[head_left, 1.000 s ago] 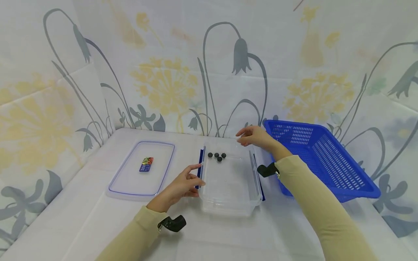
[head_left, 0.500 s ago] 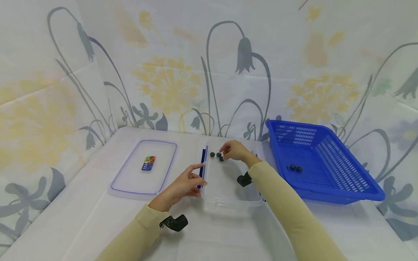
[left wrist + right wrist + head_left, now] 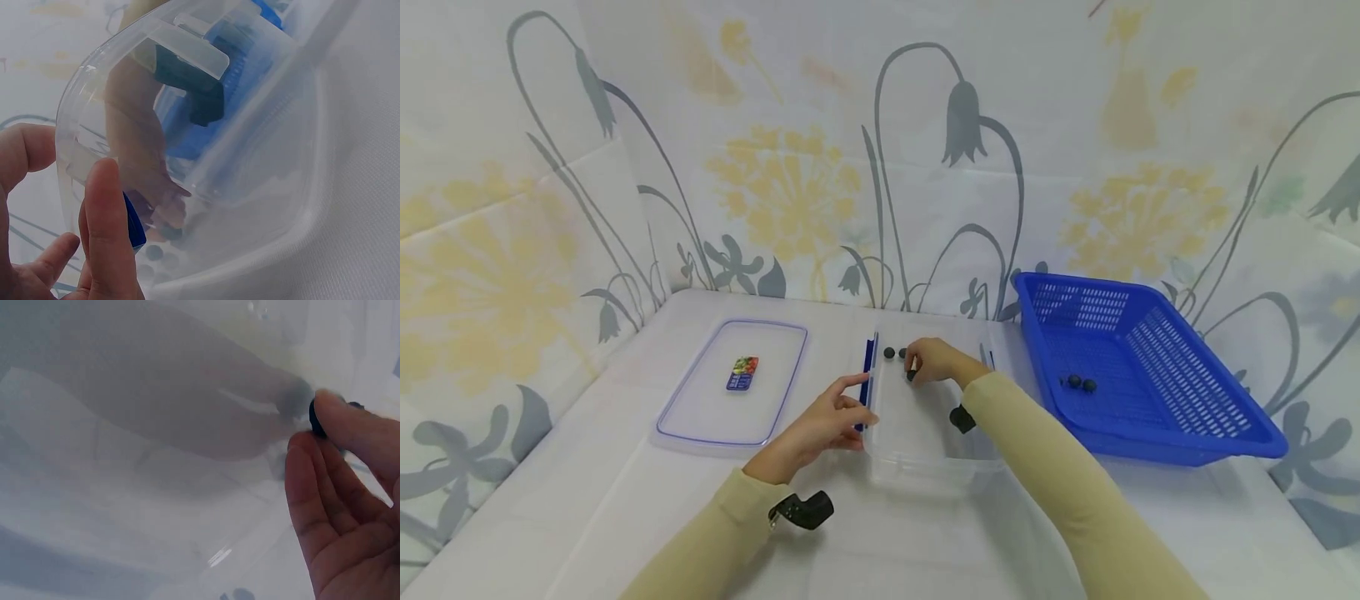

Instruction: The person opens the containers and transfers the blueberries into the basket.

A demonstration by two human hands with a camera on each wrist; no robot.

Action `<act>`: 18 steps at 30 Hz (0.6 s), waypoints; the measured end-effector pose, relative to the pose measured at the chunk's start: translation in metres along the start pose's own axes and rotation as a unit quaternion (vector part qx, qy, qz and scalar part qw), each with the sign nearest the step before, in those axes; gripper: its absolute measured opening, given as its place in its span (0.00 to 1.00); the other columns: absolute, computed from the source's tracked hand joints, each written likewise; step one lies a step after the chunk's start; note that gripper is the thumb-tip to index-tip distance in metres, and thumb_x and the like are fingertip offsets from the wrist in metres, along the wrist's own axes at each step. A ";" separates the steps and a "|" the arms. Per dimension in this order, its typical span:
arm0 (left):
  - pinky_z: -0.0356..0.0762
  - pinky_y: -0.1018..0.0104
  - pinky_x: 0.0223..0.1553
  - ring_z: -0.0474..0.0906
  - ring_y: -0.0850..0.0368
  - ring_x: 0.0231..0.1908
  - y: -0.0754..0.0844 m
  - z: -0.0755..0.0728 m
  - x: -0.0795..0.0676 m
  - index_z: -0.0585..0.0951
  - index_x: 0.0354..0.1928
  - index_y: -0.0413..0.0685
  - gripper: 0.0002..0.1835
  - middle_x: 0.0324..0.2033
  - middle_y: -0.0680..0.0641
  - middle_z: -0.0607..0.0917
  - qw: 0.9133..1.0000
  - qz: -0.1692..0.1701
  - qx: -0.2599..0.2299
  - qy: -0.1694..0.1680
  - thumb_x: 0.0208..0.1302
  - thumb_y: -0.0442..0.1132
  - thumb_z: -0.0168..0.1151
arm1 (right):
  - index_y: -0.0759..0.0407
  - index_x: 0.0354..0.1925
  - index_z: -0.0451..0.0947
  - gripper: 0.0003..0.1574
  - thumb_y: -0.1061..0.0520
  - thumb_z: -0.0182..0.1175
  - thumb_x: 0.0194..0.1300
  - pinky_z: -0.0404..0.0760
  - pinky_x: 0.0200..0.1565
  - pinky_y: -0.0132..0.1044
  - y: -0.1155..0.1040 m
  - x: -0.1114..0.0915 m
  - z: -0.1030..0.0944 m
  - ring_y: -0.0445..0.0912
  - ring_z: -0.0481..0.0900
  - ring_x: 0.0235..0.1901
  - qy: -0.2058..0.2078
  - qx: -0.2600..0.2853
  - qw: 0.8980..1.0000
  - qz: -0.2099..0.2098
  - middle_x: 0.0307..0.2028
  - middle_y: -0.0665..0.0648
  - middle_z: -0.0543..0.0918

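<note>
The right hand [image 3: 934, 361] reaches down inside a clear plastic box [image 3: 902, 458]. Thumb and fingertips pinch a small dark ball [image 3: 317, 417], largely covered by the thumb in the right wrist view. Just left of these fingers, two more dark balls [image 3: 889, 352] lie toward the box's far end, one partly hidden. On the box's left side, the left hand [image 3: 820, 429] holds the rim near a blue latch [image 3: 133, 222], thumb and forefinger spread apart along it. Through the clear wall, the left wrist view shows the right hand and blurred balls.
A blue perforated basket [image 3: 1217, 450] stands to the right, with two dark balls [image 3: 1082, 383] in it. At left lies a clear lid [image 3: 700, 417] with a blue edge and a label [image 3: 742, 373]. A patterned cloth [image 3: 820, 167] hangs behind the table.
The right hand has come from near the basket down into the box and pinched a ball. That ball has shifted slightly toward the near side. The left hand stays on the rim.
</note>
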State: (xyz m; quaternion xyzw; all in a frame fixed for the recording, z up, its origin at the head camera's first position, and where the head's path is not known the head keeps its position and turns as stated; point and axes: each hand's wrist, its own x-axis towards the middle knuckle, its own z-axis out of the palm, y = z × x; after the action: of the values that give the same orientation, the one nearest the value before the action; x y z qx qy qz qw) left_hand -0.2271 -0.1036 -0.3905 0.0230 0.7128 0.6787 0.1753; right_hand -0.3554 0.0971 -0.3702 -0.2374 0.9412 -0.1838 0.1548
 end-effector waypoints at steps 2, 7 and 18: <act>0.80 0.66 0.28 0.73 0.56 0.23 0.001 -0.001 0.000 0.60 0.68 0.56 0.39 0.40 0.42 0.73 1.000 0.000 0.002 -0.001 0.54 0.36 0.63 | 0.60 0.34 0.78 0.10 0.67 0.66 0.51 0.75 0.32 0.33 -0.006 -0.001 -0.003 0.45 0.75 0.29 -0.002 0.009 1.000 -0.015 0.30 0.55 0.76; 0.80 0.65 0.29 0.74 0.55 0.24 0.001 -0.001 0.001 0.60 0.68 0.56 0.38 0.41 0.41 0.73 1.000 -0.011 0.008 0.002 0.55 0.36 0.64 | 0.61 0.39 0.78 0.11 0.64 0.65 0.55 0.78 0.36 0.37 -0.015 -0.017 -0.024 0.46 0.77 0.31 0.031 0.081 0.994 -0.066 0.32 0.55 0.80; 0.79 0.66 0.28 0.73 0.55 0.23 -0.002 0.001 0.002 0.60 0.68 0.58 0.39 0.40 0.42 0.73 1.000 -0.009 0.003 0.011 0.54 0.35 0.64 | 0.64 0.47 0.75 0.17 0.58 0.62 0.61 0.76 0.44 0.47 0.038 -0.107 -0.095 0.54 0.78 0.39 0.145 0.120 0.982 -0.025 0.40 0.61 0.80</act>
State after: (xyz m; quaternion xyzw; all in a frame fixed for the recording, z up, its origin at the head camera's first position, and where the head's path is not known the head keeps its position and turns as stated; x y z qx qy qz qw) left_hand -0.2280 -0.1024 -0.3925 0.0091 0.7171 0.6750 0.1735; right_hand -0.3166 0.2086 -0.2800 -0.2111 0.9188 -0.3313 0.0394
